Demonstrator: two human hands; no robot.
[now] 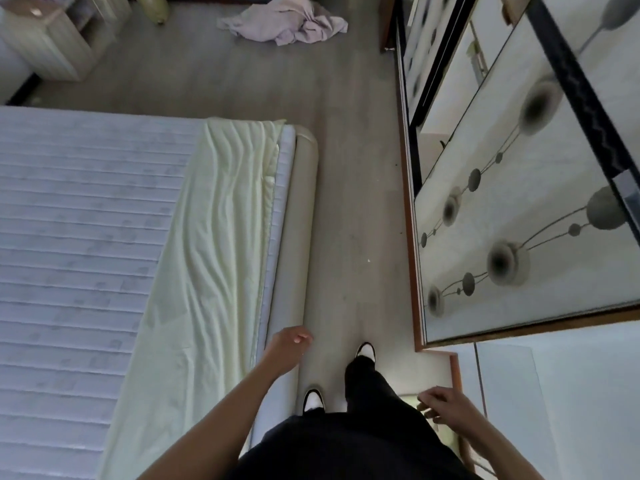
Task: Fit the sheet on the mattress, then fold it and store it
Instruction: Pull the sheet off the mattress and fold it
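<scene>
A pale yellow sheet (211,258) lies wrinkled along the right side of the white quilted mattress (76,244), covering only that strip. The mattress sits in a beige padded bed frame (294,244). My left hand (289,342) hangs over the frame's edge with fingers loosely curled, holding nothing. Lower right, near my hip, my right hand (445,405) has relaxed fingers and holds nothing too. Neither hand touches the sheet.
I stand in a narrow floor aisle (356,202) between the bed and a wardrobe with patterned mirror doors (519,202). A crumpled pinkish cloth (287,26) lies on the floor ahead. A white nightstand (59,39) stands at the far left.
</scene>
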